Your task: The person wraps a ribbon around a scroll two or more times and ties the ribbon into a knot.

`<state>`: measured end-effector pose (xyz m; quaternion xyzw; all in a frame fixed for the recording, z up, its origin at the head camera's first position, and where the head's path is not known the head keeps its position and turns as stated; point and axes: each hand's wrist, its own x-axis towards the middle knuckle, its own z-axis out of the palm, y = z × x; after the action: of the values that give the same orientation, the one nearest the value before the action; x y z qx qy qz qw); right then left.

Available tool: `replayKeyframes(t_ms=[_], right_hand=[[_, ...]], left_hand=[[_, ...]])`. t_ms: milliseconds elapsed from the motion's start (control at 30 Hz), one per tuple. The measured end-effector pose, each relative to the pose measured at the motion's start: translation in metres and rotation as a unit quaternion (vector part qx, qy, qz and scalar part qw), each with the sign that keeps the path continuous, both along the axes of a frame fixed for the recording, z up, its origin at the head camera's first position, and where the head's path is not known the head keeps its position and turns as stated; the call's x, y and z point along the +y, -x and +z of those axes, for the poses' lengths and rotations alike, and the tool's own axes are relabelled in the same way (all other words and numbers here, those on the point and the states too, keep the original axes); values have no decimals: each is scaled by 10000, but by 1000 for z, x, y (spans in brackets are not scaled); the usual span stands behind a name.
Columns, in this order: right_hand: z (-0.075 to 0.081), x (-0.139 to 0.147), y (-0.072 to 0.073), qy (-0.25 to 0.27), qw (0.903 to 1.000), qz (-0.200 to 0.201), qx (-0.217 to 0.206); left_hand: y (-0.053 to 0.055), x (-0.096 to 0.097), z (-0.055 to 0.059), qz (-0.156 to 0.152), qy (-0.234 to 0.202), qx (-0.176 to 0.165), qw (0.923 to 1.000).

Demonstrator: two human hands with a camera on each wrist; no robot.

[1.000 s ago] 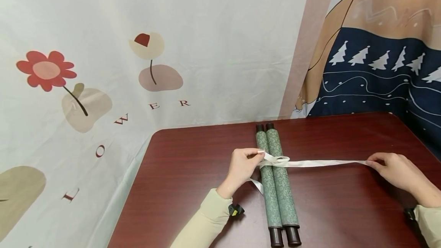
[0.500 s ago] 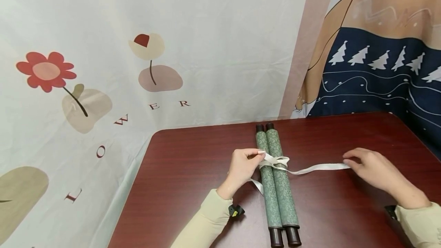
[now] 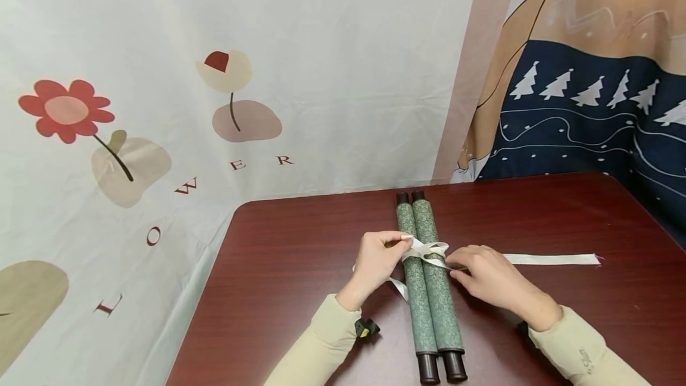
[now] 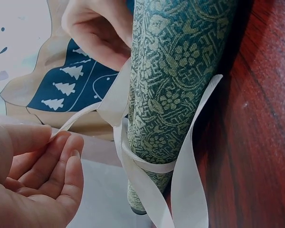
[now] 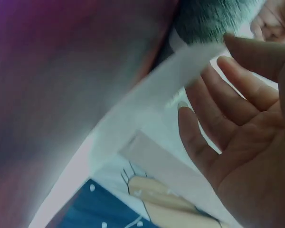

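Observation:
Two rolled scrolls [image 3: 436, 308] in green patterned cloth, with dark end knobs, lie side by side on the table. A white ribbon [image 3: 436, 248] goes round them, with a loop on top. My left hand [image 3: 377, 264], left of the scrolls, pinches one part of the ribbon between thumb and fingertip, as the left wrist view shows too. At the right of the loop is my right hand [image 3: 490, 276], its fingertips at the ribbon. In the right wrist view its thumb [image 5: 256, 54] touches the ribbon, while the other fingers are loosely bent and apart from the thumb.
The dark red table [image 3: 289, 255] has a rounded far left corner. The ribbon's frayed tail [image 3: 568, 259] lies to the right, and another bit [image 3: 398, 286] hangs left of the scrolls. A printed curtain [image 3: 343, 76] stands behind the far edge.
My right hand has come leftward from far right to beside the scrolls. The ribbon, earlier stretched taut, has slackened, and its tail now lies out beyond the hand. The left hand has stayed put.

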<state>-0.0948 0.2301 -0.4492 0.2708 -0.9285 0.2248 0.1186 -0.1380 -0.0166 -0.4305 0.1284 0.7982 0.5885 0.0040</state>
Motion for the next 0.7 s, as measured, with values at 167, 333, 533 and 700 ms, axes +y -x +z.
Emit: replayKeyframes(t_ms=[167, 333, 533, 700], right_hand=[[-5, -6, 2, -174, 9997, -62, 176], [-6, -3, 4, 22, 9987, -162, 475], [-2, 4, 5, -31, 9982, -526, 292], [-3, 8, 9, 328, 9966, -737, -160]], left_hand=[[-1, 0, 2, -25, -39, 11, 10000], [-2, 0, 4, -11, -15, -1, 10000], [-3, 0, 5, 13, 29, -5, 10000], [-4, 1, 4, 5, 50, 19, 10000]])
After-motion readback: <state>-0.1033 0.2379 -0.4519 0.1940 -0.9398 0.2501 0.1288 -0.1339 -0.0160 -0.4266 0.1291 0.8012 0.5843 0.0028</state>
